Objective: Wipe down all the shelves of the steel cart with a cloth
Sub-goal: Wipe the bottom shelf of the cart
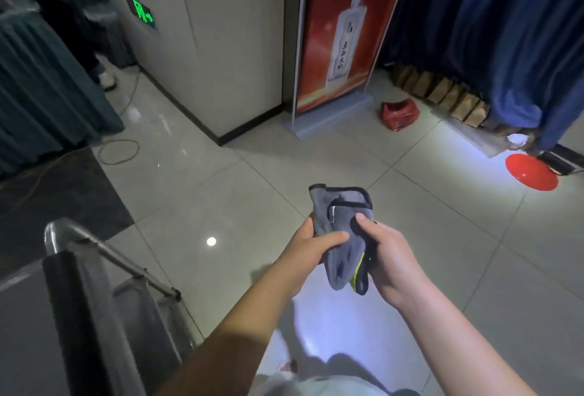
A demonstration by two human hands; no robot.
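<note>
A grey cloth (pixel 343 215) with dark edging and a yellow-green strip hangs folded between both hands over the tiled floor. My left hand (pixel 311 247) grips its left side, thumb laid across the fabric. My right hand (pixel 387 256) pinches the right side with thumb on top. The steel cart (pixel 104 272) stands at the lower left, apart from both hands; only its rounded handle rail, a dark upright and part of a shelf show.
A white pillar with a black base (pixel 221 79) rises ahead, a red banner stand (pixel 335 47) beside it. Blue curtains (pixel 505 32), a red bag (pixel 399 114) and a red dish (pixel 531 171) lie right. A draped table (pixel 41 79) and a cable loop (pixel 118 150) are left.
</note>
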